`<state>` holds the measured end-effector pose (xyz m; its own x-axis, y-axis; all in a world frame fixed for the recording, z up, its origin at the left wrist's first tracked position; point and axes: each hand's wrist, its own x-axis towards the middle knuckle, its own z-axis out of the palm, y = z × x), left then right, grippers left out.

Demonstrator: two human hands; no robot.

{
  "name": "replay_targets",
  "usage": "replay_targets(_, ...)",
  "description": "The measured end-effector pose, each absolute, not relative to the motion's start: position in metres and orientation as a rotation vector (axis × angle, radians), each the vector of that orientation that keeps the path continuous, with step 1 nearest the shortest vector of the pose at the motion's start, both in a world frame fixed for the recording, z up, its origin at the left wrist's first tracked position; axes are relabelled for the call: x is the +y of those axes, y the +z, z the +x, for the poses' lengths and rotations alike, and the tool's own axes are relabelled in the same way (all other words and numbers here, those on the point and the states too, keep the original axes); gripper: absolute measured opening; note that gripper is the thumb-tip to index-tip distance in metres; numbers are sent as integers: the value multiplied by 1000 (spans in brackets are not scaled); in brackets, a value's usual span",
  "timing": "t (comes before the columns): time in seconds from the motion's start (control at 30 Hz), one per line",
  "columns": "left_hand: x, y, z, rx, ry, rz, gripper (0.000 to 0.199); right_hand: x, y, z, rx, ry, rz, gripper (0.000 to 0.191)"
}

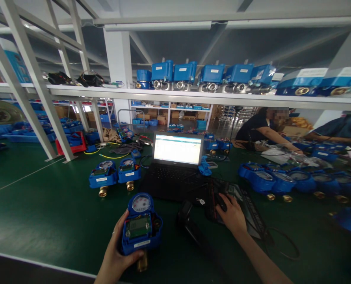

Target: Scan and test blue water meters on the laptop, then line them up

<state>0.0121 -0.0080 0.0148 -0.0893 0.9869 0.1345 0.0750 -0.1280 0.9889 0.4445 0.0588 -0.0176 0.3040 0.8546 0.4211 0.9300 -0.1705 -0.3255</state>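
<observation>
My left hand [119, 248] is wrapped round a blue water meter [142, 225], gripping it by its left side and bottom edge. The meter has a round dial at the top, an uncovered circuit board with a small screen, and a brass pipe end below. My right hand [233, 215] is closed over a black computer mouse [221, 202] on a dark patterned mouse pad [243, 203]. Between my hands a black handheld scanner [193, 228] lies on the green table. Beyond it stands an opened laptop [177, 152] with a lit page on its screen.
Two more blue meters [103, 177] stand left of the laptop. A row of blue meters [284, 181] lines the right side. Overhead, a shelf [175, 94] carries boxed blue meters [184, 73]. A co-worker [260, 128] reaches across the far right. Yellow cable [108, 157] lies back left.
</observation>
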Motion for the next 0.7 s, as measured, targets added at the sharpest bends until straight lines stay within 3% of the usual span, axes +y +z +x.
replay_targets(0.7, -4, 7, 10, 1291, 1407, 1416, 99, 57, -19, 444, -1563, -234, -2011, 46)
